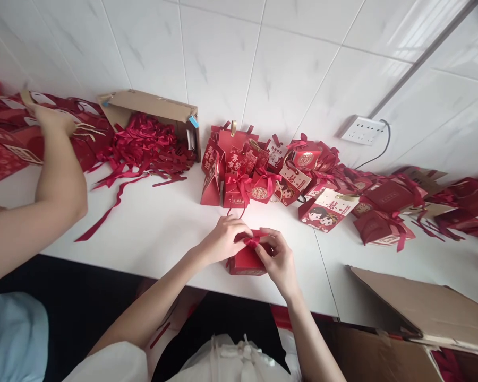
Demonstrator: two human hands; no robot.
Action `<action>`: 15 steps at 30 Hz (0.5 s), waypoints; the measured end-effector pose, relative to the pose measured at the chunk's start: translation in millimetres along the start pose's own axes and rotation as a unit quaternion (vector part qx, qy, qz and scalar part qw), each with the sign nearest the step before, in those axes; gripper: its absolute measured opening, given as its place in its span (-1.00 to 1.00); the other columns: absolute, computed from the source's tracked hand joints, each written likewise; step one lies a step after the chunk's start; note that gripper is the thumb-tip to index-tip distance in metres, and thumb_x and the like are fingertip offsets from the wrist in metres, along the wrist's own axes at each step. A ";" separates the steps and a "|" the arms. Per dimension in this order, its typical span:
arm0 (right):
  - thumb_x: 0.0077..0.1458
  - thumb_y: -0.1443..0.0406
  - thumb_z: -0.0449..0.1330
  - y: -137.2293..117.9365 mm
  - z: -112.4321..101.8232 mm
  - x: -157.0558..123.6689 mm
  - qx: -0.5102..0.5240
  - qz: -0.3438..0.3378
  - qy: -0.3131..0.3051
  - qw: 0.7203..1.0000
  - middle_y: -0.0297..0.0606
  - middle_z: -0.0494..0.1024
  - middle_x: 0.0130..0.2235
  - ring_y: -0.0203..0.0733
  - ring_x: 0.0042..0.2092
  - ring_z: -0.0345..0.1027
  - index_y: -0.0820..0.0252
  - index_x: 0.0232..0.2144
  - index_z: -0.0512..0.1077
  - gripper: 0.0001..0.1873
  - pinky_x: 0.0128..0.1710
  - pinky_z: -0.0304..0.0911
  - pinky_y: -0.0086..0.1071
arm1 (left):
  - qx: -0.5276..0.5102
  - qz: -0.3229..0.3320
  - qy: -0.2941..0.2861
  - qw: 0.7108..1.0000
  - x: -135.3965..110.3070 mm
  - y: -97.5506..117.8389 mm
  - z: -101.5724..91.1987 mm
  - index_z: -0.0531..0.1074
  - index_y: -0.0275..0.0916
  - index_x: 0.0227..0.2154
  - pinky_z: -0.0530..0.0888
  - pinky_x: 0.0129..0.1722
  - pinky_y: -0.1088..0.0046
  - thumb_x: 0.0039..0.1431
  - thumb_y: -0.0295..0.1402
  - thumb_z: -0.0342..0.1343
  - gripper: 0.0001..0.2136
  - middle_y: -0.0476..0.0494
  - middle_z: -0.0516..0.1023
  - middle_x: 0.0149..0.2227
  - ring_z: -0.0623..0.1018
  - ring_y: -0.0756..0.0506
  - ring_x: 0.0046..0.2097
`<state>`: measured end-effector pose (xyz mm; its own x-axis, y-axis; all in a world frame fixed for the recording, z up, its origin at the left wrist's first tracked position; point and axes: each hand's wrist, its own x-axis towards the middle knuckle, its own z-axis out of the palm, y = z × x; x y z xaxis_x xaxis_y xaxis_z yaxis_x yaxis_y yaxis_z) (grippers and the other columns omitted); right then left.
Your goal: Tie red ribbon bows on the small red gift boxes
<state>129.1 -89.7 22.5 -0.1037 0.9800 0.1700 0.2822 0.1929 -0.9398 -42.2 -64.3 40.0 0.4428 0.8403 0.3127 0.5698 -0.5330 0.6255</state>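
A small red gift box [245, 263] sits on the white table near its front edge. On its top is a red ribbon bow [252, 242]. My left hand [228, 237] is closed on the bow's left side, thumb and fingers pinching the ribbon. From the right, my right hand [278, 258] pinches the bow's other side, its thumb near the knot. Just behind my hands stands another red box with a ribbon bow [239, 187], a thin cord handle hanging from its front.
Finished-looking red boxes [329, 207] crowd along the wall. An open cardboard box [151, 101] holds loose red ribbons [147, 139]. At left, another person's arm [61, 164] reaches into red bags [8, 132]. A cardboard carton [426, 307] stands at the right front; a power socket [362, 131] is on the wall.
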 end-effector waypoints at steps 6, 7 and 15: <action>0.04 0.19 0.20 -1.3 -0.5 -3.0 -0.039 0.003 0.023 0.999 -0.27 0.56 -0.32 -0.23 -0.36 0.44 0.14 -0.25 0.36 -0.78 -0.33 0.37 -0.35 | -0.004 -0.048 0.022 0.999 -14.7 10.4 6.8 0.45 -0.21 -0.42 0.26 0.07 0.24 0.09 -0.40 0.06 -0.93 -0.10 0.48 -0.16 0.40 -0.13 -0.03; 0.04 0.20 0.19 -1.2 -0.4 -3.5 -0.044 0.003 0.026 0.999 -0.28 0.55 -0.33 -0.23 -0.37 0.43 0.13 -0.26 0.36 -0.79 -0.33 0.37 -0.35 | -0.006 -0.055 0.028 0.998 -16.3 10.9 9.4 0.44 -0.21 -0.43 0.25 0.08 0.23 0.08 -0.37 0.09 -0.94 -0.11 0.47 -0.13 0.40 -0.14 -0.02; 0.06 0.26 0.18 -5.8 -10.3 -3.0 -0.091 -0.032 -0.005 0.995 -0.27 0.53 -0.32 -0.24 -0.35 0.41 0.13 -0.24 0.37 -0.83 -0.34 0.37 -0.36 | 0.024 -0.028 0.111 0.993 -21.0 4.3 24.2 0.46 -0.22 -0.49 0.26 0.02 0.24 0.20 -0.36 0.05 -0.82 -0.10 0.49 -0.14 0.40 -0.13 -0.02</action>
<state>137.6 -93.2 30.5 -0.1367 0.9649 0.2242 0.4432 0.2620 -0.8573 -32.3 -86.7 18.8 0.2500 0.8669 0.4313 0.6232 -0.4850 0.6135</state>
